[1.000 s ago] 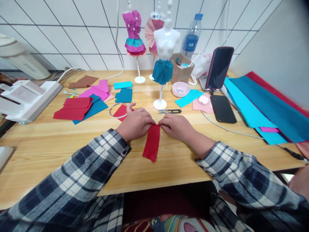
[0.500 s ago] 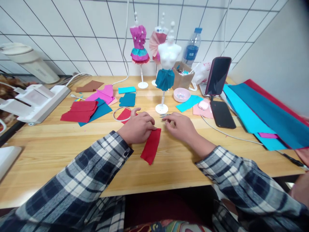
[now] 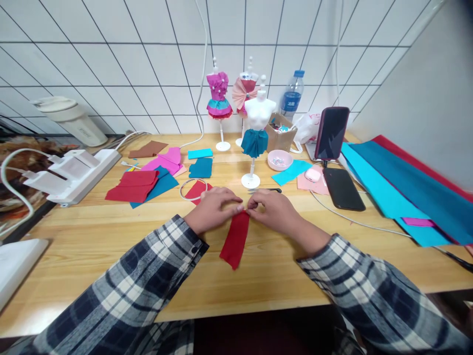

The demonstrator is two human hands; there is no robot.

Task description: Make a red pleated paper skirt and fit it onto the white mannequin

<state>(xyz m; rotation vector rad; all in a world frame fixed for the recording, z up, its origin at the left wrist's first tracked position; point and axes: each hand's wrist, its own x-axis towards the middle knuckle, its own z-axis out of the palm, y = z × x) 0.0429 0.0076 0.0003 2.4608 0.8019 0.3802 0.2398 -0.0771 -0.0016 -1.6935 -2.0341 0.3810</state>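
A narrow red strip of crepe paper lies slanted on the wooden table, its far end between my two hands. My left hand pinches that end at its left corner. From the other side, the fingertips of my right hand are closed on its right corner. Behind my right hand are thread snips, partly hidden. A small white mannequin with a teal skirt stands just beyond. Beside my left hand, a white ring lies over another red piece.
Two dressed mannequins stand at the back near a cardboard box. A pink bowl holds beads. Folded coloured sheets lie left. Phones, a cable and long sheets are right.
My right hand came away from the strip's far end, then returned to pinch it. My left hand stayed on the strip, its thumb shifting. The view has tilted upward.
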